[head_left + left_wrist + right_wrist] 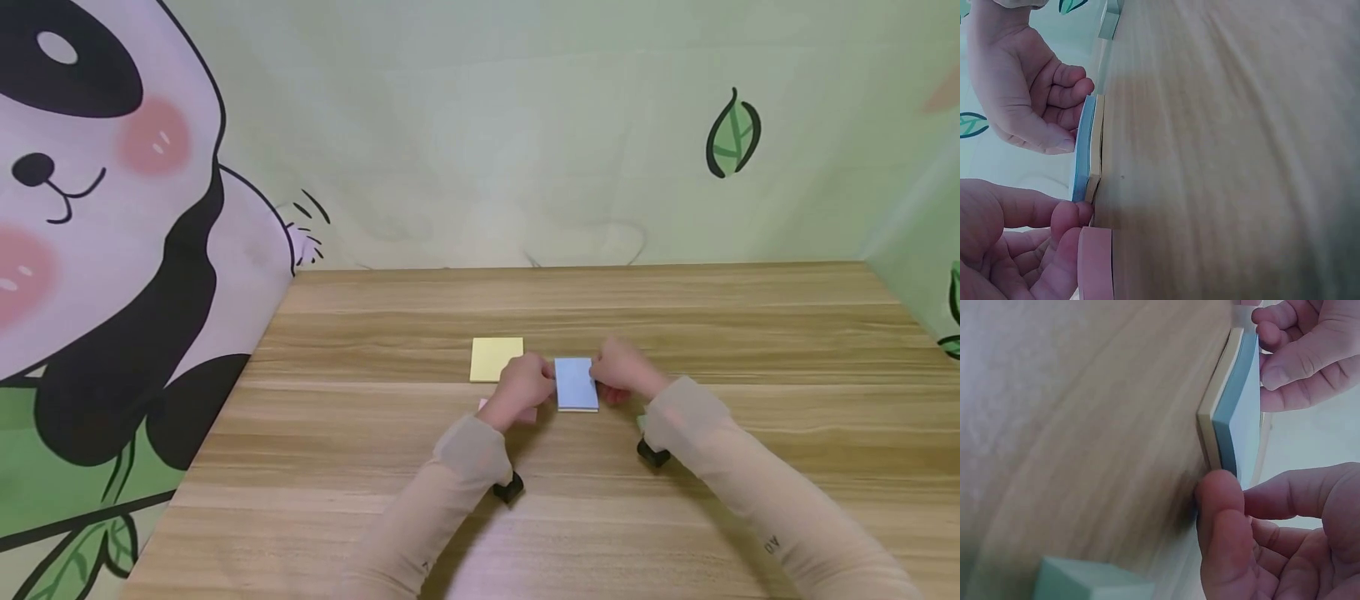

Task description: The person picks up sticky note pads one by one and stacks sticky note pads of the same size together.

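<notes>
A blue sticky note pad [577, 385] lies on top of a pale orange pad [1211, 419], the two stacked with edges nearly level on the table. At the stack's left edge, my left hand [522, 386] has its thumb and forefinger pinched at the side. My right hand [626, 371] grips the opposite edge, thumb against the blue pad and fingers curled. Close beneath the left hand is a pink pad [1095, 262], partly hidden by it in the head view. Beyond that hand lies a yellow pad [495, 358].
A green pad [1091, 578] sits near my right wrist, mostly covered by the sleeve in the head view. The wooden table [360, 417] ends at a printed backdrop [480, 150] with a panda and leaves.
</notes>
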`<action>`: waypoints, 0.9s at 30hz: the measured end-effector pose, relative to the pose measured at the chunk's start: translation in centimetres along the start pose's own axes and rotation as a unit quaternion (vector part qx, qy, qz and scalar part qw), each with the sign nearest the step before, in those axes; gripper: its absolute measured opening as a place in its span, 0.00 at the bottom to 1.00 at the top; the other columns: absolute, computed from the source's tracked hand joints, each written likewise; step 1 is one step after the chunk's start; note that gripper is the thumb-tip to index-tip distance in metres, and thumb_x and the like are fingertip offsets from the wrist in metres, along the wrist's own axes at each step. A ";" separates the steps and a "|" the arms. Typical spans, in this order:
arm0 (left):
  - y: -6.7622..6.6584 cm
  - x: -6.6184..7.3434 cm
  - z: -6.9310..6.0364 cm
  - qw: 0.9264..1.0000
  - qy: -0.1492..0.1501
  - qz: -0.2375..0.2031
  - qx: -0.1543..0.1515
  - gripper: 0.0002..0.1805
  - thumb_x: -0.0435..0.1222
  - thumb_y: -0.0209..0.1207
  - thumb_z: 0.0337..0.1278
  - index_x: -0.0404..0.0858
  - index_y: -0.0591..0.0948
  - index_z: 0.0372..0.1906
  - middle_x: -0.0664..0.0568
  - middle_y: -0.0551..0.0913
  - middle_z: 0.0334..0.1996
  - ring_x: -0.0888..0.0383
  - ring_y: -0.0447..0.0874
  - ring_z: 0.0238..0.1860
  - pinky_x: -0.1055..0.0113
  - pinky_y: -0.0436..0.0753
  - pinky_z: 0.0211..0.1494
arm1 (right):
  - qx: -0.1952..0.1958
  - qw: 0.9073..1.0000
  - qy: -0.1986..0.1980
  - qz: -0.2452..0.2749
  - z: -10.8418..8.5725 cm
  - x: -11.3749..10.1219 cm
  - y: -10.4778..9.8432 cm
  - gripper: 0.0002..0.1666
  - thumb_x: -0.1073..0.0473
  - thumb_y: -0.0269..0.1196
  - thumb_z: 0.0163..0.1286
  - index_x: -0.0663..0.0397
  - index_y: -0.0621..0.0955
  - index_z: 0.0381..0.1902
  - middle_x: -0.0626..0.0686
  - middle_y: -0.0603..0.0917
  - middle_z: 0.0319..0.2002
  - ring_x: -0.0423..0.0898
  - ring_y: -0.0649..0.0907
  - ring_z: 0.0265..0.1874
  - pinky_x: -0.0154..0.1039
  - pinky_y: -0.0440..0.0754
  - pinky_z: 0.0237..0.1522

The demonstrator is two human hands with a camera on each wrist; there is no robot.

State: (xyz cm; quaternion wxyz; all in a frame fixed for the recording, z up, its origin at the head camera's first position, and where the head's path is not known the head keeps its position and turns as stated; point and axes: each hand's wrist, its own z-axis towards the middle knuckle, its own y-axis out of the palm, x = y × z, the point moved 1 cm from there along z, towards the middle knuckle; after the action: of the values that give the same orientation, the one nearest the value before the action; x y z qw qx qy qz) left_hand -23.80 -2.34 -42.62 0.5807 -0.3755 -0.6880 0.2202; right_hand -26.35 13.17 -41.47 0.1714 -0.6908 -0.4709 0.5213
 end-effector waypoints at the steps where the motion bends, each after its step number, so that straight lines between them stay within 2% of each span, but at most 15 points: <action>1: 0.0 0.0 -0.1 1.000 -0.003 -0.006 -0.003 0.05 0.32 0.56 0.47 0.37 0.82 0.25 0.53 0.77 0.13 0.62 0.71 0.12 0.74 0.71 0.18 | -0.004 1.000 0.001 0.003 0.0 0.0 0.1 0.15 0.66 0.49 0.57 0.59 0.72 0.11 0.49 0.72 0.08 0.41 0.74 0.08 0.33 0.74 0.13; 5: 0.2 0.0 -0.3 1.000 -0.004 -0.005 -0.003 0.05 0.30 0.55 0.45 0.38 0.80 0.21 0.53 0.77 0.11 0.62 0.67 0.07 0.73 0.71 0.15 | -0.012 1.000 0.001 0.012 0.0 0.1 0.3 0.14 0.67 0.49 0.56 0.60 0.72 0.13 0.49 0.73 0.08 0.40 0.75 0.08 0.33 0.75 0.13; 10: 0.3 0.1 -0.3 1.000 0.002 0.008 -0.001 0.06 0.31 0.55 0.46 0.38 0.78 0.19 0.55 0.76 0.10 0.63 0.66 0.06 0.73 0.70 0.14 | -0.020 0.999 0.003 0.028 -0.1 0.1 0.3 0.13 0.67 0.48 0.57 0.60 0.71 0.14 0.50 0.73 0.09 0.40 0.75 0.07 0.33 0.75 0.13; 18: 0.2 0.1 -0.7 1.000 -0.009 -0.014 -0.026 0.08 0.30 0.53 0.49 0.38 0.76 0.19 0.54 0.73 0.10 0.61 0.66 0.06 0.74 0.67 0.09 | -0.027 0.999 0.005 0.042 -0.6 0.1 0.3 0.13 0.68 0.49 0.57 0.60 0.70 0.13 0.50 0.73 0.08 0.40 0.74 0.07 0.32 0.74 0.12; 27: 0.4 0.0 -1.3 0.999 0.016 0.014 -0.028 0.07 0.29 0.54 0.44 0.39 0.75 0.17 0.55 0.71 0.08 0.63 0.63 0.04 0.75 0.64 0.08 | -0.053 0.997 0.004 0.048 -1.7 0.1 0.5 0.14 0.68 0.47 0.58 0.60 0.71 0.14 0.49 0.73 0.08 0.39 0.74 0.07 0.31 0.73 0.12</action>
State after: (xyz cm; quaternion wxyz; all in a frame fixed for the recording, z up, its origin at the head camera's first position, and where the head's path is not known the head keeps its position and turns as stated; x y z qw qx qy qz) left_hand -22.44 -2.28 -42.56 0.5776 -0.4045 -0.6792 0.2035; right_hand -24.64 13.47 -41.24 0.1115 -0.7227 -0.4636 0.5005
